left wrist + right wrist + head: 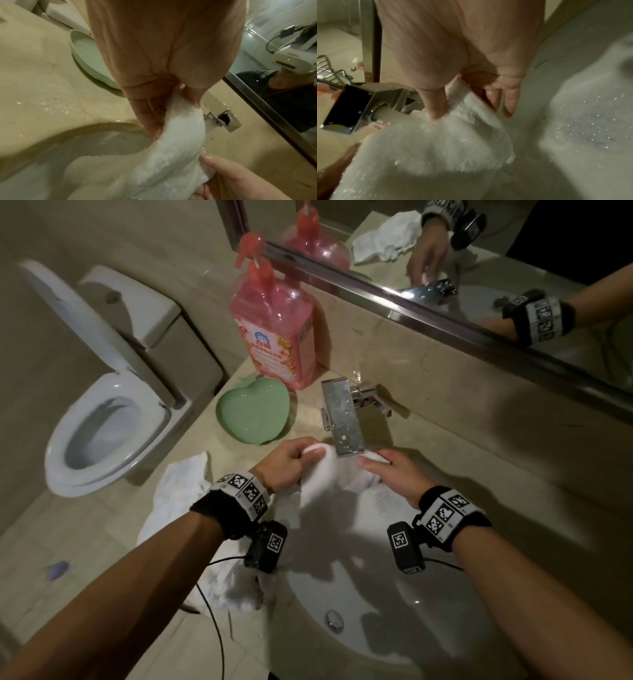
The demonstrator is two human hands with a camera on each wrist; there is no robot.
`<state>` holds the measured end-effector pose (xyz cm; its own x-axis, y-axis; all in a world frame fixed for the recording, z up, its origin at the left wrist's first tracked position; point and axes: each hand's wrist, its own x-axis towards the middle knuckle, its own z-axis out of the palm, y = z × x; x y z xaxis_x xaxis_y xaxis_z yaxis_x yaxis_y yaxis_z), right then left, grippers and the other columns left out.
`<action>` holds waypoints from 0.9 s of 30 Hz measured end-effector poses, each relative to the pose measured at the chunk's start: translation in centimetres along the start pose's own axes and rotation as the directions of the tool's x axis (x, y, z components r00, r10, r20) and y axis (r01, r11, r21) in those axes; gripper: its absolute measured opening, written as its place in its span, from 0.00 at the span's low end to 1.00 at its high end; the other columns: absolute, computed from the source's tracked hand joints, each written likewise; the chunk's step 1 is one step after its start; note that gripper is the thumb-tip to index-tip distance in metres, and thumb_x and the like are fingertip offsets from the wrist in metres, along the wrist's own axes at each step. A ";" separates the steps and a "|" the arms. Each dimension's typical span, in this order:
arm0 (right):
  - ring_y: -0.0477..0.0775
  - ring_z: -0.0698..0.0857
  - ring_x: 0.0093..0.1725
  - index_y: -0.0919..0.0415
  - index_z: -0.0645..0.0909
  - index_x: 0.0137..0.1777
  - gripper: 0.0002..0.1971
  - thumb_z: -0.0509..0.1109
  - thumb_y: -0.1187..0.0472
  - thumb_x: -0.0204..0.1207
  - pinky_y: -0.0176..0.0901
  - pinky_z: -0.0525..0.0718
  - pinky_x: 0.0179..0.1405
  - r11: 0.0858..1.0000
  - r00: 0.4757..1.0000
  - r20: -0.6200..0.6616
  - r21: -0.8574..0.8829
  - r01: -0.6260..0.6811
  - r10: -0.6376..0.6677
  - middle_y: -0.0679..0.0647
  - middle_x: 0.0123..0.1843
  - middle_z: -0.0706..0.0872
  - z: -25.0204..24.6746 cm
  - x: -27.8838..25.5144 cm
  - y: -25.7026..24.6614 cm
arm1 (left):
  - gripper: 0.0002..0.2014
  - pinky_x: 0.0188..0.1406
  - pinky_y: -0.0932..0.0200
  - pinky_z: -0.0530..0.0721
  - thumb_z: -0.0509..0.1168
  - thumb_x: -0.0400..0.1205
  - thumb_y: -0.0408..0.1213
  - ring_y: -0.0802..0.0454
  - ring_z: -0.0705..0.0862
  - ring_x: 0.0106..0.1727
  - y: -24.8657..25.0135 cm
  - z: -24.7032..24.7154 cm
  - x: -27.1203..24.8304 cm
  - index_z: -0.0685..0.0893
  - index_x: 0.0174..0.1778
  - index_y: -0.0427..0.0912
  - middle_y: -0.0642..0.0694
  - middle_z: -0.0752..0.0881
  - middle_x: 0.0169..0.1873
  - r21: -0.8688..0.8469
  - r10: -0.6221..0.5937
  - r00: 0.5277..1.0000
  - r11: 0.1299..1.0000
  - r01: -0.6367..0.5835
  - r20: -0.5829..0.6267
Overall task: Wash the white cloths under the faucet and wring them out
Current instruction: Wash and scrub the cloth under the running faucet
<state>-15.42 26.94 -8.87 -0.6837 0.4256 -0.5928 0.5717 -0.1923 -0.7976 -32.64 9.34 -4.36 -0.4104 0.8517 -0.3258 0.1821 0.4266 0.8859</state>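
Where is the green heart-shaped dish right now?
In the head view the green dish sits on the counter, left of the faucet and just in front of the pink bottle.

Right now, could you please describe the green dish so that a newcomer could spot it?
Start at the chrome faucet behind the sink. On the counter just left of it, before the pink soap bottle, lies the green dish. It alone is heart-shaped and pale green.
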 end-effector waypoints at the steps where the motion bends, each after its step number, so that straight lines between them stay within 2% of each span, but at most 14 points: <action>1: 0.53 0.88 0.65 0.53 0.87 0.66 0.21 0.78 0.47 0.76 0.60 0.82 0.71 1.000 1.000 0.011 -0.010 0.017 -0.017 0.50 0.63 0.91 0.4 0.1 -0.1 | 0.12 0.31 0.67 0.75 0.62 0.88 0.41 0.63 0.76 0.28 -0.2 -0.3 -0.3 0.80 0.37 0.49 0.61 0.79 0.26 -0.007 -0.001 1.000 1.000 0.001 -0.004; 4: 0.47 0.90 0.60 0.48 0.92 0.55 0.13 0.78 0.49 0.72 0.47 0.83 0.62 0.998 0.997 0.053 0.021 0.063 -0.064 0.44 0.56 0.94 1.4 0.1 -0.7 | 0.12 0.37 0.59 0.74 0.63 0.88 0.41 0.56 0.74 0.33 -0.6 -1.3 -1.3 0.80 0.37 0.45 0.58 0.77 0.30 -0.014 0.012 1.000 1.000 -0.012 -0.009; 5: 0.46 0.90 0.59 0.46 0.92 0.54 0.11 0.77 0.50 0.73 0.44 0.84 0.57 0.997 0.994 0.075 0.024 0.075 -0.076 0.43 0.55 0.94 1.8 0.1 -0.9 | 0.12 0.38 0.57 0.73 0.63 0.88 0.41 0.54 0.74 0.34 -0.7 -1.5 -1.6 0.80 0.37 0.44 0.54 0.76 0.31 -0.029 0.008 1.000 1.000 -0.009 -0.014; 7: 0.48 0.90 0.55 0.46 0.91 0.54 0.06 0.76 0.53 0.79 0.42 0.85 0.50 0.996 0.992 0.088 0.002 0.090 -0.090 0.45 0.53 0.94 2.8 0.4 -1.1 | 0.14 0.38 0.55 0.76 0.64 0.87 0.43 0.54 0.75 0.33 -1.1 -2.0 -1.9 0.80 0.37 0.43 0.53 0.77 0.30 -0.015 -0.013 0.999 1.000 0.012 -0.045; 9: 0.51 0.90 0.48 0.49 0.88 0.55 0.05 0.75 0.54 0.81 0.43 0.87 0.41 0.994 0.997 -0.004 -0.080 0.077 -0.078 0.48 0.49 0.92 3.7 0.8 -1.4 | 0.14 0.40 0.52 0.83 0.64 0.86 0.47 0.55 0.80 0.32 -1.5 -2.2 -2.0 0.81 0.39 0.43 0.53 0.82 0.31 0.090 -0.059 0.992 0.994 0.069 -0.111; 13: 0.42 0.83 0.37 0.52 0.85 0.60 0.10 0.76 0.57 0.80 0.35 0.76 0.31 0.976 0.963 -0.237 -0.199 0.083 -0.131 0.42 0.39 0.87 4.9 1.1 -1.8 | 0.11 0.36 0.48 0.90 0.62 0.84 0.50 0.48 0.90 0.31 -1.5 -1.0 -1.4 0.79 0.40 0.50 0.48 0.88 0.35 0.216 -0.199 0.962 0.947 0.239 -0.188; 14: 0.42 0.83 0.34 0.54 0.86 0.59 0.10 0.77 0.57 0.79 0.35 0.76 0.30 0.981 0.962 -0.243 -0.175 0.082 -0.124 0.43 0.36 0.87 5.1 1.0 -1.8 | 0.10 0.36 0.48 0.91 0.62 0.85 0.50 0.47 0.90 0.32 -1.4 -0.3 -1.1 0.78 0.42 0.49 0.47 0.88 0.37 0.207 -0.227 0.955 0.942 0.265 -0.191; 16: 0.42 0.87 0.31 0.55 0.88 0.51 0.11 0.83 0.54 0.71 0.34 0.79 0.27 0.988 0.983 -0.155 -0.134 0.075 -0.095 0.45 0.31 0.90 5.4 0.2 -1.9 | 0.07 0.37 0.48 0.91 0.63 0.85 0.46 0.48 0.91 0.31 -1.1 1.2 -0.2 0.77 0.43 0.48 0.47 0.87 0.38 0.090 -0.263 0.947 0.955 0.283 -0.187; 18: 0.41 0.90 0.33 0.52 0.90 0.41 0.11 0.88 0.55 0.61 0.34 0.82 0.28 0.981 0.994 -0.031 -0.163 0.102 -0.108 0.44 0.33 0.92 5.5 -0.7 -1.8 | 0.06 0.37 0.52 0.90 0.64 0.85 0.40 0.55 0.88 0.29 -0.5 2.7 0.6 0.77 0.42 0.48 0.48 0.85 0.35 -0.032 -0.271 0.951 0.963 0.269 -0.151; 19: 0.43 0.91 0.36 0.51 0.91 0.41 0.12 0.89 0.57 0.60 0.35 0.84 0.32 0.973 0.992 -0.001 -0.194 0.126 -0.129 0.46 0.35 0.93 5.3 -0.9 -1.7 | 0.06 0.35 0.56 0.89 0.65 0.85 0.36 0.58 0.86 0.28 -0.2 3.3 1.0 0.79 0.41 0.48 0.49 0.85 0.33 -0.110 -0.278 0.956 0.957 0.268 -0.097; 21: 0.49 0.90 0.46 0.54 0.90 0.54 0.19 0.88 0.60 0.63 0.30 0.83 0.41 0.946 0.985 -0.014 -0.284 0.159 -0.170 0.46 0.43 0.92 5.0 -0.8 -1.6 | 0.09 0.35 0.64 0.87 0.66 0.82 0.30 0.58 0.85 0.33 0.6 4.3 1.3 0.85 0.39 0.46 0.52 0.87 0.32 -0.249 -0.260 0.965 0.932 0.262 0.042; 23: 0.49 0.89 0.51 0.56 0.86 0.64 0.22 0.84 0.60 0.71 0.25 0.79 0.40 0.934 0.979 -0.090 -0.325 0.145 -0.183 0.43 0.50 0.89 4.4 -0.6 -1.8 | 0.09 0.38 0.70 0.81 0.66 0.79 0.27 0.58 0.85 0.42 0.7 4.4 1.7 0.85 0.44 0.48 0.56 0.88 0.37 -0.191 -0.204 0.975 0.957 0.217 0.083; 25: 0.50 0.88 0.53 0.53 0.81 0.71 0.22 0.77 0.64 0.78 0.36 0.87 0.42 0.970 0.981 -0.172 -0.237 0.050 -0.093 0.48 0.59 0.88 3.6 -0.3 -1.8 | 0.17 0.41 0.71 0.80 0.67 0.76 0.25 0.52 0.82 0.53 -0.2 4.0 2.0 0.75 0.57 0.45 0.49 0.84 0.49 0.005 -0.165 0.983 0.986 0.165 0.076; 27: 0.56 0.90 0.53 0.54 0.80 0.71 0.23 0.69 0.73 0.78 0.52 0.93 0.42 0.990 0.983 -0.181 -0.138 0.016 -0.041 0.54 0.62 0.88 2.9 -0.2 -1.7 | 0.33 0.50 0.75 0.78 0.76 0.70 0.26 0.51 0.79 0.62 -1.1 3.9 2.4 0.70 0.69 0.40 0.45 0.79 0.61 0.092 -0.103 0.988 0.991 0.093 0.114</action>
<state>-17.58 24.67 -7.74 -0.6134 0.5860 -0.5294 0.6178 -0.0615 -0.7840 -30.31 12.11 -7.39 -0.3223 0.8324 -0.4508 0.2250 0.5299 0.8177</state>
